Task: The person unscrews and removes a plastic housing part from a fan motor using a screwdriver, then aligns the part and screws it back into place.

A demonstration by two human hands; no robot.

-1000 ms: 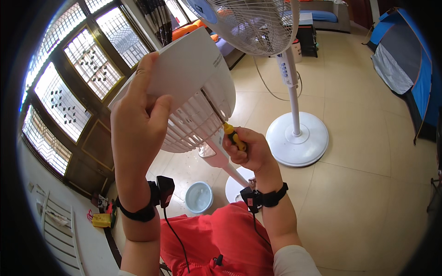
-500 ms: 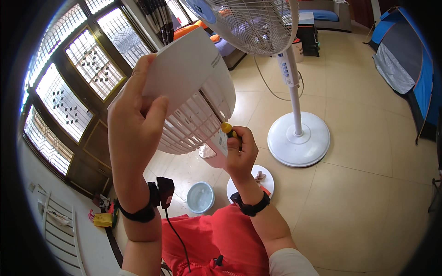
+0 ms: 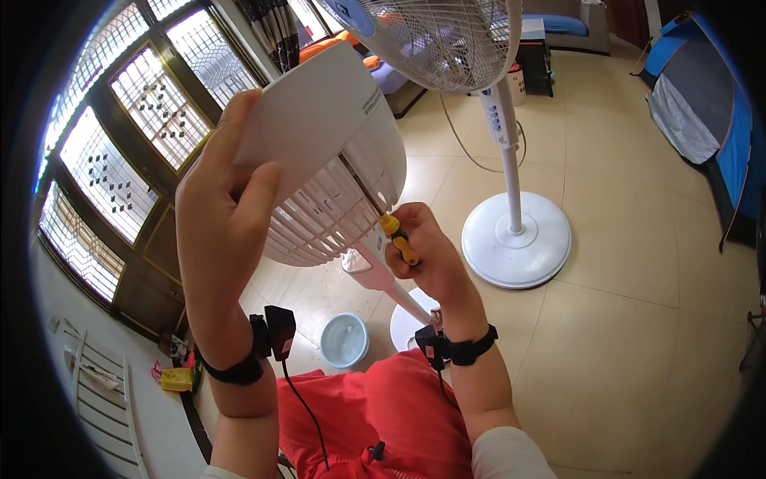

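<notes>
The fingers of the right hand (image 3: 431, 247) were curled around the yellow-and-black handle of a screwdriver (image 3: 401, 242), the thumb side uppermost. Its thin shaft ran up and to the left along the slats (image 3: 311, 223) of the white fan head (image 3: 319, 120), toward a narrow gap at the edge of the solid panel; whether the tip sat in a screw was hard to make out from this angle. The left hand (image 3: 226, 191) gripped the far edge of that fan head, thumb flat on the panel and the other fingers hooked over the rim, so the head was held steady, tilted, in front of the person.

The screwdriver was in place, but the work looked far from finished: panel and slats were still joined as one piece, the head stood on its pole (image 3: 408, 303), and no loose screw or removed part showed. Loosening or tightening at that gap, and anything after it, seemed left to do.

Farther down, near the round white base (image 3: 405, 329), stood a pale blue basin (image 3: 345, 341) with a watery sheen inside. A yellow bag (image 3: 177, 379) lay by the wall. Beyond the larger fan (image 3: 447, 48) stood a pale bucket (image 3: 517, 86), its inside out of sight.
</notes>
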